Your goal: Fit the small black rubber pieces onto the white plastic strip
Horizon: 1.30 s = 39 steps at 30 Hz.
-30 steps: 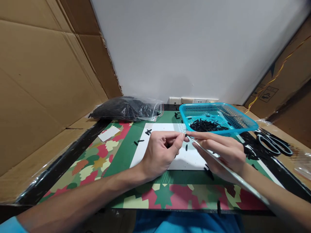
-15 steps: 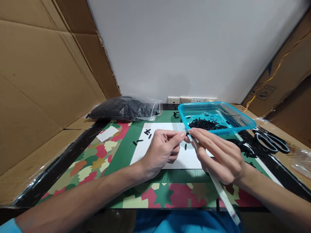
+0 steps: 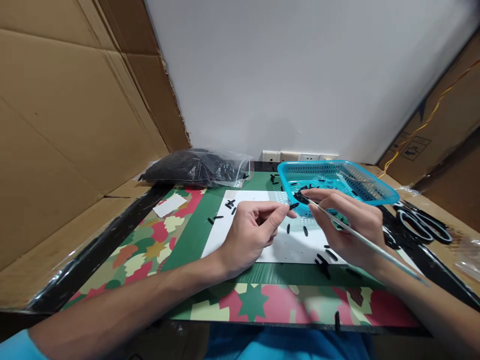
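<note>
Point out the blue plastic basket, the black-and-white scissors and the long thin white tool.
Blue plastic basket [image 3: 315,170], head view: its back wall.
Black-and-white scissors [image 3: 422,223], head view: a handle loop.
Long thin white tool [image 3: 360,236], head view: its shaft.

Shows glossy plastic in the basket [image 3: 337,164], smooth paper in the sheet [image 3: 279,251], apparently matt finish on the black piece [image 3: 294,205].

Pale wall [image 3: 270,75] between cardboard panels [image 3: 67,100]

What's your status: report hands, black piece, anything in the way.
Left hand pinching small black piece. Right hand gripping slim pale tool, tip near it. Nothing clearly blocking; loose pieces on white sheet, blue basket close behind.
</note>
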Tool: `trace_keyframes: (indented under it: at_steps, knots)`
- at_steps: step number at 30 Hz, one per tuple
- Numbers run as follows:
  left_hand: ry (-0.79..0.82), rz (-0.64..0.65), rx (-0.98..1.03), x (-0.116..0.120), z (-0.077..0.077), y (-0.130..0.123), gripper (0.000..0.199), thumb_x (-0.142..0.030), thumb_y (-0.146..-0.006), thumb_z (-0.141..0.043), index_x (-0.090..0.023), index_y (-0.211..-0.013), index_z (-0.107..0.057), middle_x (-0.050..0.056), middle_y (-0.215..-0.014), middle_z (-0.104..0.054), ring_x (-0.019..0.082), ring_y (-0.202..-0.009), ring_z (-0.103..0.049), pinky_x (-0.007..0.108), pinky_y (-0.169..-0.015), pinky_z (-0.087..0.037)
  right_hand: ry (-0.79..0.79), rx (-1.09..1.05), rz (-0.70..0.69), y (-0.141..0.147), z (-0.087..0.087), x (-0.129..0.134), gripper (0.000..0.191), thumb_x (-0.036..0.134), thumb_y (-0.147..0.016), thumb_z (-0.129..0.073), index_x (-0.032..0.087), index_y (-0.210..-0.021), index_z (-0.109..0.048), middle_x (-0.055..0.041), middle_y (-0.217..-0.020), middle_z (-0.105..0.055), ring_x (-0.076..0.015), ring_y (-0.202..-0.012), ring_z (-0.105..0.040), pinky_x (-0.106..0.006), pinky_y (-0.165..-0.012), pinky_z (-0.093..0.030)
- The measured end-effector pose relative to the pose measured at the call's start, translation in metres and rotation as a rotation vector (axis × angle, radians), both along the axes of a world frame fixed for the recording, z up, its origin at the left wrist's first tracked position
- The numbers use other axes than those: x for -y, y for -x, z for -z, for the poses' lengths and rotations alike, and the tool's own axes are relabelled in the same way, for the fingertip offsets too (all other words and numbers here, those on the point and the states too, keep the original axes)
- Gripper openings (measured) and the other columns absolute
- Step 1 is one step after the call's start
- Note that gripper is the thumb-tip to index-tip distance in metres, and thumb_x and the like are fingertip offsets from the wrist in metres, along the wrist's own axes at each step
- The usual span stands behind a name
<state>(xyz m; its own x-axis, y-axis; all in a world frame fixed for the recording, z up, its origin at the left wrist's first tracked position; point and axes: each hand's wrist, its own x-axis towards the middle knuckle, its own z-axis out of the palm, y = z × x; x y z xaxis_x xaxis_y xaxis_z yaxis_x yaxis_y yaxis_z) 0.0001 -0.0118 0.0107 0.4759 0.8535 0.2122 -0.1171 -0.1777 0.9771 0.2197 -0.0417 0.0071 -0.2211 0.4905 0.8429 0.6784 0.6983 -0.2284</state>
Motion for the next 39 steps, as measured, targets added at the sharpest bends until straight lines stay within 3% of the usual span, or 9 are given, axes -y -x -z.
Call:
trace_keyframes:
  at_steps: [5,10,18,27,34,39]
  knots:
    - [-0.035,-0.032,0.002,-0.0013,0.0023,-0.0011,0.037,-0.046,-0.101,-0.072,-0.012,-0.091,-0.081,-0.009,-0.052,-0.036,0.004,-0.045,-0.029,0.019,-0.043,-0.026,0.15,-0.232,-0.178,0.0037,-0.0039,0.0054,0.011,0.011,-0.098,-0.07,0.022,-0.1,-0.069,-0.0091,-0.108,-0.081,-0.0236,-0.099,-0.08,-0.038,-0.084,-0.064]
    - [-0.047,-0.05,-0.003,-0.0012,0.0046,-0.0012,0.036,-0.045,-0.102,-0.072,-0.011,-0.092,-0.081,-0.009,-0.053,-0.035,0.005,-0.047,-0.029,0.019,-0.044,-0.026,0.119,-0.264,-0.273,0.0023,-0.0008,0.0039,0.017,0.008,-0.094,-0.076,0.023,-0.098,-0.071,-0.0073,-0.11,-0.081,-0.0245,-0.101,-0.079,-0.042,-0.088,-0.063]
    - [-0.225,-0.182,-0.162,0.0044,0.0005,0.0005,0.037,-0.044,-0.103,-0.068,-0.013,-0.089,-0.082,-0.006,-0.055,-0.042,0.008,-0.05,-0.037,0.023,-0.048,-0.029,0.17,-0.22,-0.269,0.0029,-0.0008,0.0058,0.013,0.011,-0.095,-0.077,0.023,-0.096,-0.074,-0.0052,-0.109,-0.086,-0.0228,-0.09,-0.084,-0.033,-0.073,-0.067]
    - [-0.348,-0.241,-0.22,0.0073,-0.0006,0.0,0.035,-0.038,-0.104,-0.065,-0.013,-0.09,-0.084,-0.004,-0.057,-0.043,0.01,-0.052,-0.037,0.024,-0.05,-0.031,0.227,-0.294,-0.287,0.0053,0.0015,0.0058,0.013,0.011,-0.091,-0.082,0.022,-0.095,-0.077,-0.0042,-0.11,-0.086,-0.0205,-0.091,-0.084,-0.029,-0.077,-0.066]
    - [-0.441,-0.239,-0.247,0.0068,-0.0012,0.0013,0.037,-0.034,-0.106,-0.062,-0.013,-0.08,-0.078,-0.004,-0.059,-0.041,0.009,-0.054,-0.036,0.024,-0.051,-0.031,0.221,-0.286,-0.323,0.0034,0.0013,0.0049,0.014,0.009,-0.092,-0.081,0.023,-0.095,-0.079,-0.0052,-0.111,-0.086,-0.0236,-0.091,-0.085,-0.034,-0.077,-0.068]
    - [-0.467,-0.249,-0.272,0.0064,-0.0009,0.0029,0.036,-0.035,-0.106,-0.062,-0.014,-0.084,-0.08,-0.004,-0.058,-0.042,0.01,-0.053,-0.037,0.025,-0.051,-0.031,0.18,-0.272,-0.34,0.0031,-0.0015,0.0038,0.016,0.008,-0.092,-0.081,0.024,-0.091,-0.079,-0.0044,-0.11,-0.086,-0.0233,-0.088,-0.084,-0.035,-0.073,-0.069]
